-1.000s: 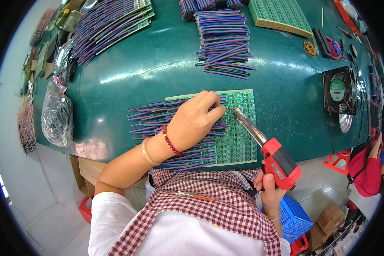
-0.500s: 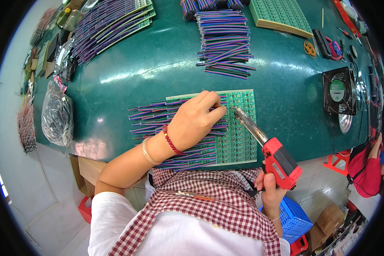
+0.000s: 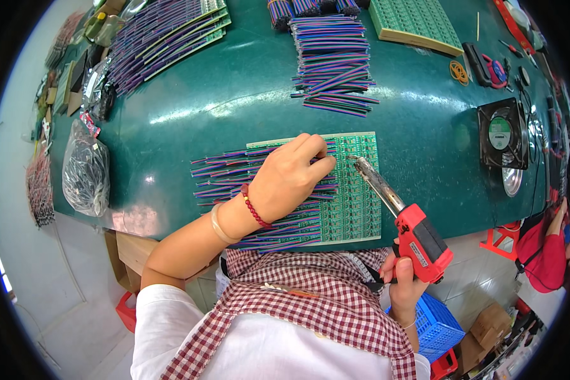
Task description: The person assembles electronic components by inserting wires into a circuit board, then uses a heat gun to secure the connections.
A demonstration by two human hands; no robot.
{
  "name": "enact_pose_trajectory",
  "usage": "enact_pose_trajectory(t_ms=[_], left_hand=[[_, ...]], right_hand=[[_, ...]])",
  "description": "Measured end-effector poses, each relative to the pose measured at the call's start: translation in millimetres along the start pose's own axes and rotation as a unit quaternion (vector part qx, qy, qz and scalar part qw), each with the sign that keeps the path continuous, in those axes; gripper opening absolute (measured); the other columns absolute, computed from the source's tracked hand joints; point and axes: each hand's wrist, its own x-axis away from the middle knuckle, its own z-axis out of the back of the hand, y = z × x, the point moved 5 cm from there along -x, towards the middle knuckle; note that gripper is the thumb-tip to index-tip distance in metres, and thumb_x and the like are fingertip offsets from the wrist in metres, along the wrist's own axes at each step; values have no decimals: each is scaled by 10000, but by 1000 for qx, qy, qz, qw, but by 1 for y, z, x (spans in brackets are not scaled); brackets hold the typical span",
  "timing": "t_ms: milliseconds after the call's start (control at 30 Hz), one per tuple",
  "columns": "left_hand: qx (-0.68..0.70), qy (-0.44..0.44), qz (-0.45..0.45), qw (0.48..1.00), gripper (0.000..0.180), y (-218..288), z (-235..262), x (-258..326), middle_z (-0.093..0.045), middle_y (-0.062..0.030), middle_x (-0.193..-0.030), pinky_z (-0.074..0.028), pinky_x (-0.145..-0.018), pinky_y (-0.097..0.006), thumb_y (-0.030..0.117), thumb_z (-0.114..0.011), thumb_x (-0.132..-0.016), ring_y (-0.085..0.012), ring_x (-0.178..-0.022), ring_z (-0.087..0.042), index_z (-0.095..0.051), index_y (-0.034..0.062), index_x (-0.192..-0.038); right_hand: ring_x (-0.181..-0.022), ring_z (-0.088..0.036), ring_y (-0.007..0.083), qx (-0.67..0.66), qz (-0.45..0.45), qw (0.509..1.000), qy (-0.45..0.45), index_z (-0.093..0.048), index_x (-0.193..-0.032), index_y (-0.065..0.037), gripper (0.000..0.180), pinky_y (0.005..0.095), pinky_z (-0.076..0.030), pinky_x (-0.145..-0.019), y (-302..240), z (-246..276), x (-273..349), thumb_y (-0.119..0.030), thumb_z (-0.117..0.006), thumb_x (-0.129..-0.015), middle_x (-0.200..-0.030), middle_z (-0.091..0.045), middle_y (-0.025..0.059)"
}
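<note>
A green circuit board panel [image 3: 351, 209] lies near the table's front edge, with rows of coloured ribbon wires [image 3: 234, 185] across its left part. My left hand [image 3: 291, 174] rests over these wires, thumb and index finger pinched on a wire at the panel's upper middle; the exact contact is hidden under the fingers. In my right hand [image 3: 404, 285] is a red-and-black soldering gun [image 3: 421, 244], held by its handle below the table edge. Its metal barrel slants up and left, and the dark tip hovers above the panel's small solder pads, just right of my left fingers.
Loose ribbon wires [image 3: 332, 63] lie in a pile at the back. Wired panels [image 3: 171, 38] are stacked back left, bare panels [image 3: 418, 25] back right. A black fan [image 3: 503, 135] stands at the right; a bag of wires [image 3: 85, 168] sits left. A person in red [image 3: 544, 253] is far right.
The soldering gun in my right hand has shifted slightly right, its tip drawing away from my left fingers. My left hand stays in nearly the same place over the wires.
</note>
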Motion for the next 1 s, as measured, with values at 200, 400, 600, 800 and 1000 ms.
enact_pose_trajectory(t_ms=[200, 400, 600, 800, 1000], left_hand=[[-32, 0, -14, 999, 153, 2, 1, -2, -520, -68, -818, -448, -622, -333, 15, -644, -670, -221, -721, -540, -617, 42, -818], [-79, -41, 18, 996, 144, 14, 14, -9, -508, -54, -804, -421, -676, -343, 57, -660, -704, -222, -764, -511, -585, 66, -826], [-35, -105, 70, 991, 158, 13, 4, 0, -508, -74, -796, -424, -708, -364, 69, -673, -717, -256, -806, -511, -535, 61, -793], [29, -40, 65, 997, 143, 14, 11, 1, -546, -100, -820, -472, -672, -369, 8, -656, -737, -279, -771, -565, -546, 28, -827], [36, -8, -6, 999, 185, 7, 3, 4, -563, -101, -824, -489, -640, -353, -22, -650, -725, -264, -751, -582, -602, 11, -900]], right_hand=[[-460, -435, 110, -7, 10, 1000, 6, -483, -1149, 46, 390, 244, -374, -449, -2, 0, 1, -274, -518, -928, -589, -518, 79], [-446, -425, 111, 0, 25, 1000, 14, -482, -1142, 47, 416, 247, -374, -444, -4, 4, 2, -306, -519, -925, -572, -511, 78], [-436, -417, 110, -11, 25, 999, 38, -483, -1133, 42, 429, 249, -368, -431, -5, 7, 2, -328, -526, -919, -568, -510, 80], [-436, -414, 107, -26, 42, 999, 20, -482, -1135, 41, 424, 243, -369, -432, -5, 9, 4, -326, -516, -924, -567, -505, 78], [-451, -424, 105, -18, 26, 1000, -2, -494, -1138, 37, 401, 243, -376, -435, 2, 12, 5, -297, -529, -921, -599, -521, 76]])
